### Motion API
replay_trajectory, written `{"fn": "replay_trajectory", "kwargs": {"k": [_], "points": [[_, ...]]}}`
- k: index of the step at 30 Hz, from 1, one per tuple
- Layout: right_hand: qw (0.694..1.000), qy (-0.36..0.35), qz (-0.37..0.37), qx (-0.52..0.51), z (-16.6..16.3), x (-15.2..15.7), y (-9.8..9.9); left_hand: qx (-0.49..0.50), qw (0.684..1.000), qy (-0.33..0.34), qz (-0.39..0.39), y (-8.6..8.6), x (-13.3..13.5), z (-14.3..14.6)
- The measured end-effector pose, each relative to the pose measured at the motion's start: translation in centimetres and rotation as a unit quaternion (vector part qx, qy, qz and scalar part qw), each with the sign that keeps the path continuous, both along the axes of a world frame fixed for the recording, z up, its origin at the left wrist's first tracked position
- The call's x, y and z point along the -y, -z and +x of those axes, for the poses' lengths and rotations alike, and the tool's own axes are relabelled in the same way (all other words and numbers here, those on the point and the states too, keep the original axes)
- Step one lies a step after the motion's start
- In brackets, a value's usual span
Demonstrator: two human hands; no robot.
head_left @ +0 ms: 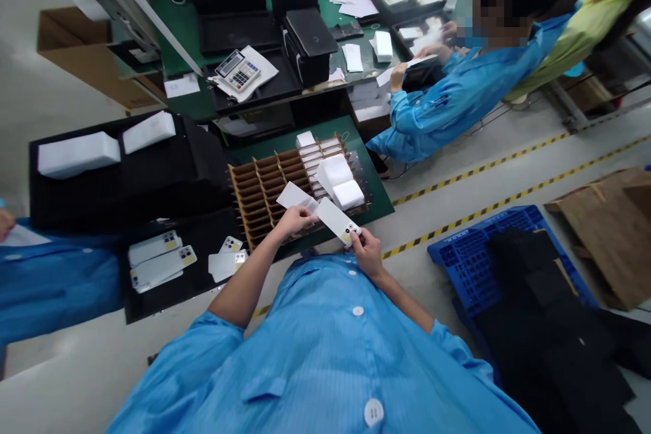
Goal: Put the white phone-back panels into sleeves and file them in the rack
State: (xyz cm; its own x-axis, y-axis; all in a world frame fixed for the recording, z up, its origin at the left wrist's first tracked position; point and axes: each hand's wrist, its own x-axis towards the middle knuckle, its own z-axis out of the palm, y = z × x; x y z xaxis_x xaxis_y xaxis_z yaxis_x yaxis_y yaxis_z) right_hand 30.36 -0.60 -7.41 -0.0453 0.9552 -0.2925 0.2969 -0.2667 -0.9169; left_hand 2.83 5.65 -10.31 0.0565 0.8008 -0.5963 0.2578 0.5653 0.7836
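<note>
My right hand [367, 252] is closed on the near end of a white phone back cover [336, 220] with camera holes. My left hand [295, 218] pinches the far end of that cover together with a white sleeve [295, 195]. Both hands hover over the near edge of a brown cardboard divider tray [264, 190] with many slots. Some right-hand slots hold white covers [318, 152]. Two white foam pads [340, 180] lie on top of the tray.
Several white covers [161, 259] lie on a black tray [203, 271] to my left. White foam blocks [79, 152] rest on black boxes. A person in a blue coat [458, 95] works at the far green bench. A blue pallet [488, 244] with black cloth is at the right.
</note>
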Motion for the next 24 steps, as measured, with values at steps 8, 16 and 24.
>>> {"fn": "replay_trajectory", "kwargs": {"k": [8, 16, 24], "points": [[0.995, 0.004, 0.081, 0.05, -0.6, 0.1, -2.0, 0.024, 0.997, -0.061, 0.037, -0.5, 0.0, 1.6], [0.991, -0.003, 0.1, 0.084, -0.8, -0.2, -2.3, -0.053, 0.986, -0.104, 0.122, -1.0, -0.3, 2.7], [0.986, -0.054, 0.111, 0.11, -0.7, -1.0, -2.8, -0.134, 0.955, -0.128, 0.23, -1.5, 0.0, 3.7]]}}
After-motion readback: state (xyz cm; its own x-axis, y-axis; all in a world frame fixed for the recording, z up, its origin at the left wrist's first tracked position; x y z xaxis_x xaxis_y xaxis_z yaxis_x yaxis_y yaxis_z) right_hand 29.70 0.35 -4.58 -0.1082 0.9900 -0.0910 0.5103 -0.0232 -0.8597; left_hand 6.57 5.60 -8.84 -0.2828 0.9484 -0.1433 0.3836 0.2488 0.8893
